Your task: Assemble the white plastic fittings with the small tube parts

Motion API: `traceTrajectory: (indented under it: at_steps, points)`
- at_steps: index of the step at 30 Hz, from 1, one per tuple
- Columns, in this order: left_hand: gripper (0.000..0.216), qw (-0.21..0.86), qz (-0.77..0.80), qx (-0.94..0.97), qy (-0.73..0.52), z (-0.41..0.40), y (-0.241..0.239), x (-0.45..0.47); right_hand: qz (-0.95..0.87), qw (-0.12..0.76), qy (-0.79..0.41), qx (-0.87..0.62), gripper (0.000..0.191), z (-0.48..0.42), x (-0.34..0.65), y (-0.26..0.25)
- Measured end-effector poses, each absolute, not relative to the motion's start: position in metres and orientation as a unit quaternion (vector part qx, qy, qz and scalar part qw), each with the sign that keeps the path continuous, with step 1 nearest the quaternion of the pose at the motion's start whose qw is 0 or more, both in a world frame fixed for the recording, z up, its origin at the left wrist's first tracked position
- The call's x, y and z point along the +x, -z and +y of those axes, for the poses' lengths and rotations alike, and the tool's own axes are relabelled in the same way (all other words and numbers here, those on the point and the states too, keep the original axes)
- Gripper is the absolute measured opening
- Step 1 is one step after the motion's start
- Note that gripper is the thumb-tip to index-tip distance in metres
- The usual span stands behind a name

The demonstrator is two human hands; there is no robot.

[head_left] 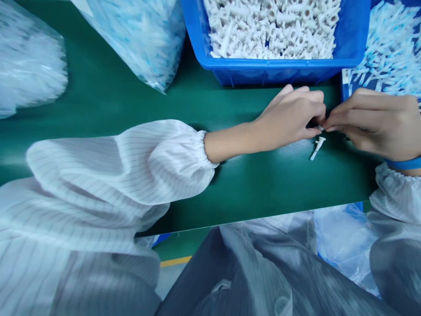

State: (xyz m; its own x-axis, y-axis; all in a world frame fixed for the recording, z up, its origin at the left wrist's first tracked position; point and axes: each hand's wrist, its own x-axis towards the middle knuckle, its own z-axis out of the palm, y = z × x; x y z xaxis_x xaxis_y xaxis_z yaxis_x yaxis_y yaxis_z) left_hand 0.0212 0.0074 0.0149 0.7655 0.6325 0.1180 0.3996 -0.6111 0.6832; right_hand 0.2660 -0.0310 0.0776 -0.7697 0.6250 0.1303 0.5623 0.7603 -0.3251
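My left hand [295, 115] and my right hand [375, 120] meet fingertip to fingertip over the green table. Both pinch a small white plastic part [320, 127], mostly hidden by the fingers, so its exact shape cannot be made out. Just below the fingertips, a loose white plastic fitting [317, 148] with a flared end lies slanted on the table, touched by neither hand.
A blue bin [266, 66] full of white plastic fittings stands beyond my hands. Right of it, a blue tray [345, 87] holds many blue-tipped white pieces. Clear bags of small parts [141, 39] [31, 61] lie at the upper left. The table's front edge [263, 217] runs before my lap.
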Motion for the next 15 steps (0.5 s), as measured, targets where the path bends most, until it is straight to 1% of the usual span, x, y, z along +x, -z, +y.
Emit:
traceTrajectory:
  at_steps: [7, 12, 15]
  points:
    - [0.017, 0.331, 0.288, 0.881, -0.177, 0.0071, -0.0164, 0.0201, -0.939, 0.100, -0.085, -0.319, 0.026, -0.0331, 0.2678, -0.0788]
    - [0.019, 0.330, 0.299, 0.881, -0.160, 0.0068, -0.0182, 0.0212, -0.940, 0.096, -0.104, -0.311, 0.024, -0.0335, 0.2650, -0.0780]
    - [0.019, 0.329, 0.294, 0.881, -0.172, 0.0073, -0.0173, 0.0210, -0.937, 0.084, -0.101, -0.324, 0.029, -0.0330, 0.2654, -0.0786]
